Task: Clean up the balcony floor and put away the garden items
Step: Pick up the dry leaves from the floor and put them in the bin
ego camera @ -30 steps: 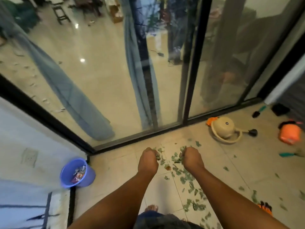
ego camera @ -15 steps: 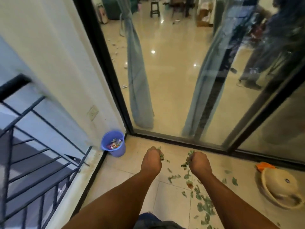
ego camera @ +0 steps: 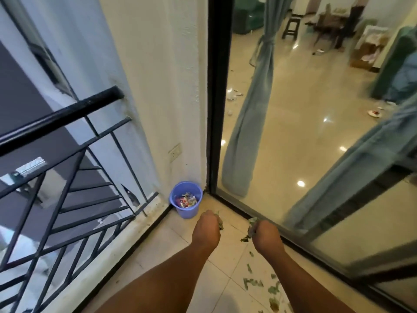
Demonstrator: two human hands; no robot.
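Both my arms reach forward over the tiled balcony floor (ego camera: 171, 263). My left hand (ego camera: 206, 228) is a fist gripping green leaf scraps that poke out at its right side. My right hand (ego camera: 266, 233) grips another bunch of leaf scraps (ego camera: 251, 224), with bits sticking out to the left. A small purple bin (ego camera: 186, 199) stands in the corner just ahead of my left hand, with colourful wrappers inside. More leaf scraps (ego camera: 261, 285) lie on the tiles at lower right.
A black metal railing (ego camera: 56, 177) runs along the left side of the balcony. A white wall (ego camera: 162, 86) stands behind the bin. The black-framed glass door (ego camera: 218, 98) runs along the right, with a blue curtain (ego camera: 252, 123) behind it.
The view has swung left and I have moved toward the corner. The purple bin is now close in front of my hands. The watering can and tools have left the view.
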